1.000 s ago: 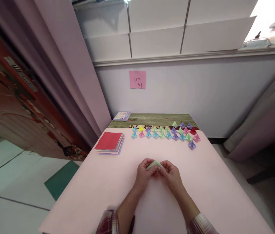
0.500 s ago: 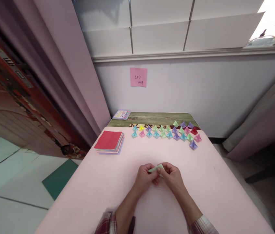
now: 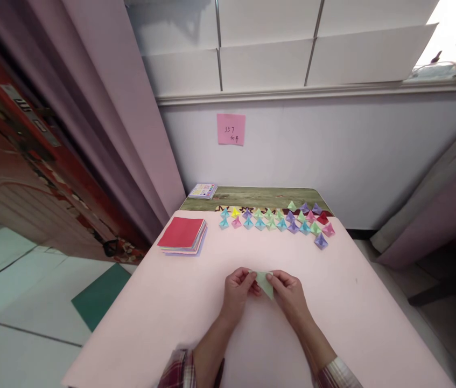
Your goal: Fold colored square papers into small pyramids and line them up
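Observation:
A pale green folded piece of origami paper (image 3: 265,283) is stretched between my two hands above the pink table, its point facing down. My left hand (image 3: 237,291) pinches its left side between thumb and fingers. On the other side, my right hand (image 3: 290,293) grips the upper right corner, thumb on top. Fingers hide part of the paper's edges. Beyond my hands stand rows of small folded paper shapes (image 3: 271,223) in blue, green, purple, pink, yellow and red. A stack of square coloured paper (image 3: 182,233), red on top, lies to the left.
The pink-covered table (image 3: 211,302) meets a green wood-patterned strip (image 3: 260,193) at the back. A printed packet (image 3: 203,191) rests in its far left corner. A pink note (image 3: 231,129) is on the wall. A green sheet (image 3: 102,295) lies on the floor at left.
The green paper has turned from a narrow slanted strip to a downward-pointing triangle facing me. My hands have moved slightly apart, both still holding it.

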Demonstrator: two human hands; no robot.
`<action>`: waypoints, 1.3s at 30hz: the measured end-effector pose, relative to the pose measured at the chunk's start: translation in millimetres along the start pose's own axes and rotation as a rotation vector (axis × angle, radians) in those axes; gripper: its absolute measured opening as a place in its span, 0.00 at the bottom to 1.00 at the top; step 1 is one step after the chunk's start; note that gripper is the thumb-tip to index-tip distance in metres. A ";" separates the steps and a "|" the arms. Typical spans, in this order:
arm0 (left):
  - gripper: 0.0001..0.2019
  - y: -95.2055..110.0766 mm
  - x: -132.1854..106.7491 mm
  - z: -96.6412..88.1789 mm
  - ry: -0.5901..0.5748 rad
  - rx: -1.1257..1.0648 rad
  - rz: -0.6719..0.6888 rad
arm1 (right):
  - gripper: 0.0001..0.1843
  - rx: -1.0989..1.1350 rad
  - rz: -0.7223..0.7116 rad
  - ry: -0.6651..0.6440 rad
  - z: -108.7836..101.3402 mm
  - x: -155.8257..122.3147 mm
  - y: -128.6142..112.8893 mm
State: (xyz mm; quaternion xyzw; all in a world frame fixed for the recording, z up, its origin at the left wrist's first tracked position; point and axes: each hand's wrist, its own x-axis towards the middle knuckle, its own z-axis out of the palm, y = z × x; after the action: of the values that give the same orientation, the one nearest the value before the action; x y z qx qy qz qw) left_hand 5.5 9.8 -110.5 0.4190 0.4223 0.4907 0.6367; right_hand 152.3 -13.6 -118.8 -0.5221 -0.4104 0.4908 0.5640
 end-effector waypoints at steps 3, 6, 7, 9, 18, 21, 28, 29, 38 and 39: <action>0.15 -0.8 -0.4 0.1 0.018 0.008 0.013 | 0.20 0.000 -0.001 -0.027 -0.6 0.1 0.5; 0.15 -0.8 -1.0 0.1 0.016 0.008 0.020 | 0.19 0.075 0.032 -0.083 -0.6 -0.2 -0.7; 0.15 -0.7 -1.2 0.1 0.015 0.008 0.022 | 0.19 0.098 0.041 -0.089 -0.5 -0.3 -1.1; 0.15 -0.5 -1.3 0.1 0.015 0.009 0.023 | 0.18 0.127 0.052 -0.086 -0.4 -0.3 -1.5; 0.15 1.2 -2.0 0.8 -0.005 0.034 0.009 | 0.17 0.152 0.076 -0.025 0.2 1.5 2.3; 0.15 0.2 -2.2 0.5 -0.006 0.041 0.008 | 0.18 0.148 0.073 -0.028 -0.1 2.1 4.1; 0.17 -1.7 -1.4 0.2 0.032 0.056 0.002 | 0.19 0.139 0.061 -0.034 0.2 3.5 6.4; 0.17 -1.2 -1.3 0.4 0.024 0.053 -0.001 | 0.18 0.141 0.058 -0.025 0.4 3.6 6.6; 0.15 1.7 -1.8 -0.9 -0.245 0.200 -0.039 | 0.18 0.157 0.019 0.060 0.4 1.1 3.5; 0.16 1.3 -1.8 -1.2 -0.248 0.202 -0.038 | 0.18 0.152 0.019 0.049 0.5 0.7 2.2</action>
State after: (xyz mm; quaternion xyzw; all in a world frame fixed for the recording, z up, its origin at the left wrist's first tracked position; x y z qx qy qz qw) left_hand 3.7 8.4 -109.5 0.5303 0.3956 0.3780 0.6476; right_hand 151.7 -12.9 -121.0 -0.4935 -0.3529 0.5129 0.6074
